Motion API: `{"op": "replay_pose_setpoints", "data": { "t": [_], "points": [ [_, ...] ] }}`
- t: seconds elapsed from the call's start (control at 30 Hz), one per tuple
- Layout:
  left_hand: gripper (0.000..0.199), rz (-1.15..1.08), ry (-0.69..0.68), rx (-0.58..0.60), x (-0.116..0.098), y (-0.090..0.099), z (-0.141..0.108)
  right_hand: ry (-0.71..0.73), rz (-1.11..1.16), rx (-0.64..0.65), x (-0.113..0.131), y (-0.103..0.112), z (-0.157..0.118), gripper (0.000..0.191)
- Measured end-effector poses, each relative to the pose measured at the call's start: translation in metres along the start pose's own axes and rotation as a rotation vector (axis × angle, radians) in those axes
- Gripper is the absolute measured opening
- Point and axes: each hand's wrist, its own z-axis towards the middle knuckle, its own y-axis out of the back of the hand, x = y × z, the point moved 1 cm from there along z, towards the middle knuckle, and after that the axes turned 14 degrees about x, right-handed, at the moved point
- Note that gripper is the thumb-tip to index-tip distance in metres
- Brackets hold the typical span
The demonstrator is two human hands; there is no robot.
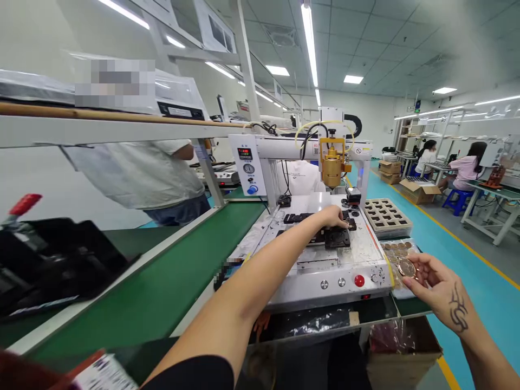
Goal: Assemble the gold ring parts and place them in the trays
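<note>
My left hand [335, 216] reaches over the bed of a white benchtop dispensing machine [312, 290]. Its fingers are pinched together at the right end of a black fixture [337, 237]; whatever lies between them is too small to make out. Above it hangs the machine's gold-coloured head [332, 169]. Off the machine's right side, my right hand [433, 279] grips a round, gold-rimmed watch case [406, 267] between thumb and fingers. Just behind and below that hand is a clear tray [392, 246] with several round gold-rimmed pieces.
A foam tray [388, 216] with dark cut-outs stands right of the machine. Along the left runs a green conveyor belt [162, 287]. The control box [247, 165] is mounted at the machine's left. An open carton [402, 357] sits below the bench. Another person [138, 173] stands beyond the belt.
</note>
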Motion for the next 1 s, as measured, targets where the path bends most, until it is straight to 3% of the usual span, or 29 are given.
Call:
{"op": "replay_pose_setpoints", "data": {
  "t": [0.17,0.33,0.53,0.7,0.87,1.0],
  "points": [
    [0.031,0.031,0.025,0.101,-0.005,0.009,0.016,0.001,0.017,0.000,-0.011,0.015,0.023,0.057],
    [0.028,-0.046,-0.053,-0.039,-0.015,0.016,-0.003,0.060,-0.039,0.028,-0.016,-0.008,0.081,0.058],
    [0.036,-0.247,-0.210,-0.277,-0.014,0.035,-0.062,0.107,-0.175,0.261,-0.022,-0.047,0.172,0.045],
    [0.032,-0.333,-0.262,-0.425,-0.015,0.031,-0.126,0.091,-0.266,0.495,-0.023,-0.067,0.238,0.038],
    [0.025,-0.323,-0.262,-0.454,-0.010,0.017,-0.195,0.105,-0.367,0.660,-0.030,-0.066,0.264,0.042],
    [0.025,-0.302,-0.225,-0.438,0.000,0.002,-0.237,0.165,-0.447,0.682,-0.038,-0.067,0.268,0.036]
  ]
}}
